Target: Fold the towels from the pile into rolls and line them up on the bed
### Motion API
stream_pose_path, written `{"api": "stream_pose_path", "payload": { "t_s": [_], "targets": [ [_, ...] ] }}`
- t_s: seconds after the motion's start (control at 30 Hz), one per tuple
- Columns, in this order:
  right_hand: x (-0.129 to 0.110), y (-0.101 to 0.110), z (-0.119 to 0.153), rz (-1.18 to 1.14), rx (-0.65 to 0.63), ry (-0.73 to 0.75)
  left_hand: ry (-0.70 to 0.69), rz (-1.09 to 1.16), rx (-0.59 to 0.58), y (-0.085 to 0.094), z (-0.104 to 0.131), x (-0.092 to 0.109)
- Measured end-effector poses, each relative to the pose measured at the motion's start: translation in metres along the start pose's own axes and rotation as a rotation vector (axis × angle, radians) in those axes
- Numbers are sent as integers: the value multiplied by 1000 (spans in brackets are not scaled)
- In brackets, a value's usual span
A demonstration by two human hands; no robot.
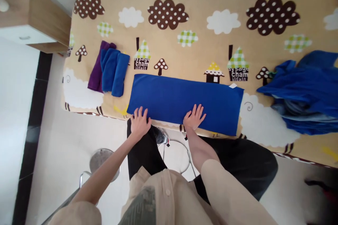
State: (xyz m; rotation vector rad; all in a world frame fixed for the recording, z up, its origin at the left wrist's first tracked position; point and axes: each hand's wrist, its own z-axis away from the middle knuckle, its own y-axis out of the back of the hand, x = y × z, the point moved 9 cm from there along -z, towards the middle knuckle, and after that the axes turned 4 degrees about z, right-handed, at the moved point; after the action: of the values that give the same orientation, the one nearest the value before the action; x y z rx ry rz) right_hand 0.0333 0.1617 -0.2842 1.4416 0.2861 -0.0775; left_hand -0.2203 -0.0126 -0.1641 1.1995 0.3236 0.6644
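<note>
A blue cloth [169, 96] lies flat as a long rectangle along the front edge of the patterned bed cover, with a small white tag at its upper right edge. My left hand [140, 123] rests with fingers spread on the cloth's lower left corner area. Farther right, my right hand [194, 116] lies on the cloth's lower edge, its fingers apart. Neither hand grips the fabric.
Folded blue cloths [114, 70] and a purple cloth [97, 72] lie to the left. A crumpled blue pile [308, 95] sits at the right. A wooden cabinet [49, 17] stands at the upper left, and a round stool [101, 161] is below the bed edge.
</note>
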Motion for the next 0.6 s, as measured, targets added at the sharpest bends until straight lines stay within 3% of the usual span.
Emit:
{"api": "stream_pose_path", "payload": {
  "t_s": [0.13, 0.23, 0.3, 0.43, 0.5, 0.6],
  "targets": [
    [1, -4, 0, 3, 28, 13, -391, 73, -40, -33, -45, 68],
    [3, -6, 0, 1, 29, 18, -415, 173, -50, -56, -96, 87],
    [4, -8, 0, 2, 25, 20, -318, 218, -9, -58, -137, 72],
    [4, -8, 0, 16, 39, 23, -49, 271, 98, -36, -213, -3],
    [3, -8, 0, 22, 36, 21, 8, 282, 80, -26, -242, -36],
    [2, -9, -1, 23, 9, 12, 22, 305, 38, -19, -266, -62]
  ]
}}
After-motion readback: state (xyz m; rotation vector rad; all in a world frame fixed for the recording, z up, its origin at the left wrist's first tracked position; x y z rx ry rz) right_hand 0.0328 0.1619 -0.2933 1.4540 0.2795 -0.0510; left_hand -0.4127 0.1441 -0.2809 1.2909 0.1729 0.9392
